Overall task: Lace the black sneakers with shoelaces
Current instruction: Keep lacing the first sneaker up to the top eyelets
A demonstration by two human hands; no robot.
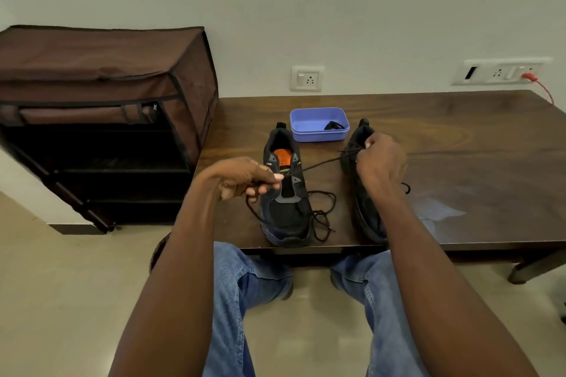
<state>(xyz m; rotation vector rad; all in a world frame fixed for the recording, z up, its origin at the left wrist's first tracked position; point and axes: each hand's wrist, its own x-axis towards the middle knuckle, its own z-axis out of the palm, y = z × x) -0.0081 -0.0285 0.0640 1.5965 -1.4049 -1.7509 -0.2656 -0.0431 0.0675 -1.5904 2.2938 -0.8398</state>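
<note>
Two black sneakers stand on the dark wooden table. The left sneaker has an orange insole and no lace in its upper eyelets. The right sneaker is partly hidden by my right hand, whose fingers pinch at its upper eyelets. A black shoelace runs taut from there to my left hand, which pinches it above the left sneaker. The rest of the lace lies in loose loops between the shoes.
A purple plastic tub with something small and black inside stands behind the shoes. A brown fabric shoe rack is at the table's left. Wall sockets and a red cable are at the back. My knees sit under the front edge.
</note>
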